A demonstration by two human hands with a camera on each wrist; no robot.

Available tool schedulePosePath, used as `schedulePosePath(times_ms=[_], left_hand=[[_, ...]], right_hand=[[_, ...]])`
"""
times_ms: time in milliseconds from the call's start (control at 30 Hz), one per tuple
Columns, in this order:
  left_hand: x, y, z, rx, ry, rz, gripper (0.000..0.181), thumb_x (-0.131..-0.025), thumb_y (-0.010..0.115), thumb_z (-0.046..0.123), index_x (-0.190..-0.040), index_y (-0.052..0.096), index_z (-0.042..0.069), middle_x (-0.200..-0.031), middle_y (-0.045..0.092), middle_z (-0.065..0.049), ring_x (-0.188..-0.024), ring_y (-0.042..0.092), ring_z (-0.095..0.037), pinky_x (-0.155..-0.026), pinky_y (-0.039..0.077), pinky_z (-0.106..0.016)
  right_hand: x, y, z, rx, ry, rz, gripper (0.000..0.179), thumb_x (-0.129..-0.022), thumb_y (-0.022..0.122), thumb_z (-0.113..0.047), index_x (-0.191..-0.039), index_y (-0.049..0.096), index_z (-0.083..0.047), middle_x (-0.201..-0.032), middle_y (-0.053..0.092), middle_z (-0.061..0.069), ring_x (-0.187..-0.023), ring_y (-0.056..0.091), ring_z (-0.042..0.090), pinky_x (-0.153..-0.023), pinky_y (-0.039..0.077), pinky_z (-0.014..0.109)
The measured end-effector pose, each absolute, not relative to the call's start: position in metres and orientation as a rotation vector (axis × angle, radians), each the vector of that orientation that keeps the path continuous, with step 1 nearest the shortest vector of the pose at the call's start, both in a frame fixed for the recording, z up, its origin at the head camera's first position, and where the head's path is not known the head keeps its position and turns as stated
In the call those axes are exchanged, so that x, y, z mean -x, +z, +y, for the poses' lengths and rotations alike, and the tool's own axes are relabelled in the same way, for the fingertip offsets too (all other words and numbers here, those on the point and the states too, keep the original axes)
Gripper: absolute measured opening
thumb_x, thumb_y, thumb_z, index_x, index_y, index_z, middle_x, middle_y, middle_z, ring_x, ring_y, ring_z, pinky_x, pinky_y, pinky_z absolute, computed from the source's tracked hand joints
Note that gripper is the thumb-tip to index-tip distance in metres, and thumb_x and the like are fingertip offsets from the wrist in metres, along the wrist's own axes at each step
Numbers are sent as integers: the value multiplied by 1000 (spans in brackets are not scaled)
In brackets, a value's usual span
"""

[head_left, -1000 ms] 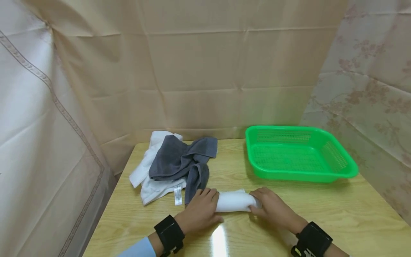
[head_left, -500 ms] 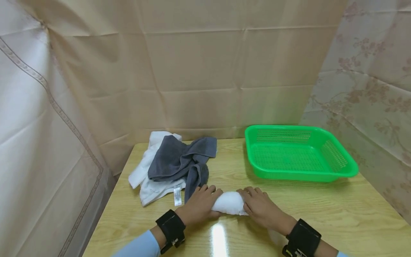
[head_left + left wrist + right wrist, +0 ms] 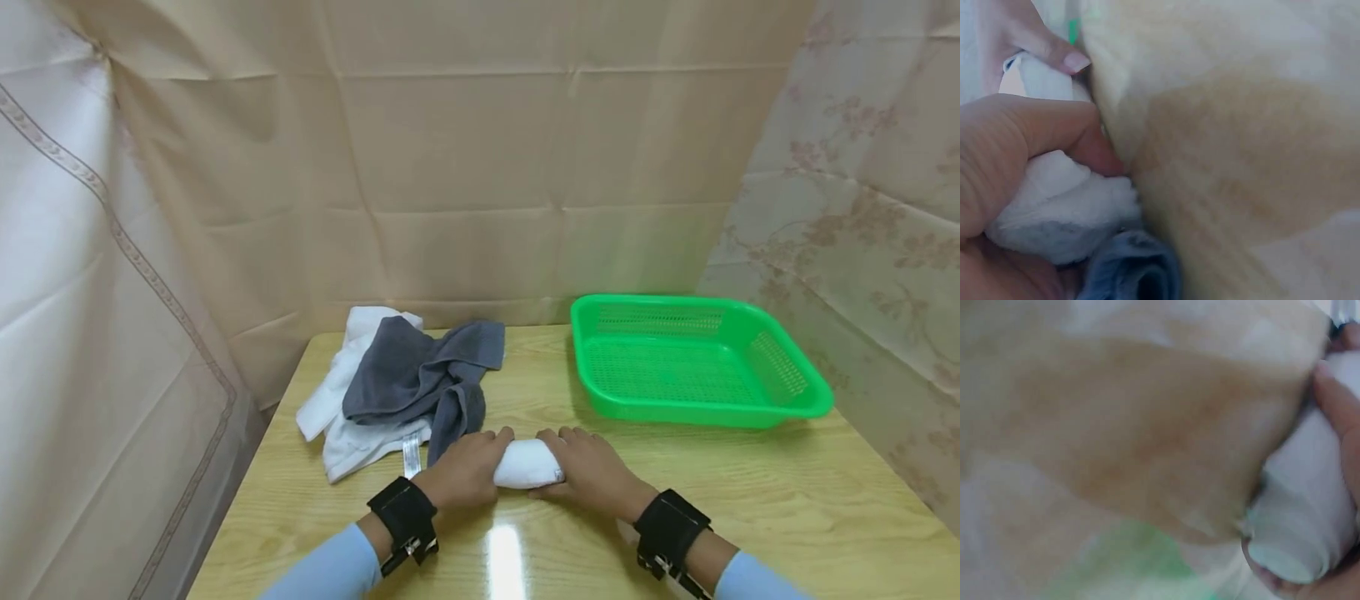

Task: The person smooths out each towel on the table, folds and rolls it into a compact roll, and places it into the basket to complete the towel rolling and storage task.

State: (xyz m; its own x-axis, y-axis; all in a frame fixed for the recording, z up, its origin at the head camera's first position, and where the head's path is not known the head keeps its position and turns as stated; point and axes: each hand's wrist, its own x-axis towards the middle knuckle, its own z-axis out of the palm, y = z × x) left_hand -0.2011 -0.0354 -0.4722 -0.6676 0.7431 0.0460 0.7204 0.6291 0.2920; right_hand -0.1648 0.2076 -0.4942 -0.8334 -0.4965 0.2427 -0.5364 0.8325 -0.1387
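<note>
A rolled white towel [image 3: 528, 464] lies crosswise near the front middle of the table, between my two hands. My left hand [image 3: 467, 468] grips its left end, fingers over the top. On the other end my right hand [image 3: 592, 471] curls round the roll, thumb on the near side. Close up in the left wrist view, the towel [image 3: 1079, 206] bulges out below the left thumb, its end folded in layers. From the right wrist, the towel's rolled end [image 3: 1297, 544] pokes out past the fingers. Much of the roll is hidden under both hands.
A dark grey towel [image 3: 405, 375] lies crumpled over white cloth [image 3: 352, 450] with a tag, just beyond my left hand. A green plastic basket [image 3: 675, 412] stands at the back right of the wooden table [image 3: 765, 500]. Hanging cloth surrounds the table's back and sides.
My right hand has moved left toward the left hand, and less of the white towel roll shows between them. The grey towel and the basket stay in place.
</note>
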Motion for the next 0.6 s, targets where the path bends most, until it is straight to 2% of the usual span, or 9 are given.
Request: schedulePosePath(times_ms=[133,267,433,533,600], left_hand=[[208,-472,-30,-1317,468,2738,65,-71,88,10,-129,58,8,-106,64,-7,-89,62,-16,-74,54,-29],[215,-469,-24,-1448,541,2759,63,-75,90,17,-130,60,8,-112,65,-8,-95,63,-20,-78,55,-33],[235,-458,-12,-1463,669,2855,65,-85,87,20,-139,55,6,-128,62,-11,-108,63,-25,-81,56,-37],[254,-456,1,-1483,706,2940,53,-93,79,17,-140,58,7,-135,60,-11,-117,60,-26,-90,54,-38],[265,-457,13,-1541,713,2987,42,-97,74,20,-136,64,9,-137,61,-11,-123,58,-27,-96,53,-41]], right_hand=[[161,-485,218,-777,399,-2880,62,-65,91,-24,-117,61,-11,-90,67,-1,-76,63,14,-64,53,33],[146,-473,234,-648,475,-2906,66,-60,90,-15,-117,59,-7,-88,68,1,-71,63,14,-62,53,33],[132,-455,264,-370,637,-2901,72,-69,87,-15,-130,50,-5,-93,70,9,-66,63,11,-56,51,30],[137,-444,279,-243,768,-2848,62,-77,82,-16,-128,49,-6,-97,69,12,-65,61,11,-54,49,30],[141,-438,287,-173,847,-2795,56,-81,79,-17,-128,51,-4,-100,68,14,-69,63,14,-56,50,31]])
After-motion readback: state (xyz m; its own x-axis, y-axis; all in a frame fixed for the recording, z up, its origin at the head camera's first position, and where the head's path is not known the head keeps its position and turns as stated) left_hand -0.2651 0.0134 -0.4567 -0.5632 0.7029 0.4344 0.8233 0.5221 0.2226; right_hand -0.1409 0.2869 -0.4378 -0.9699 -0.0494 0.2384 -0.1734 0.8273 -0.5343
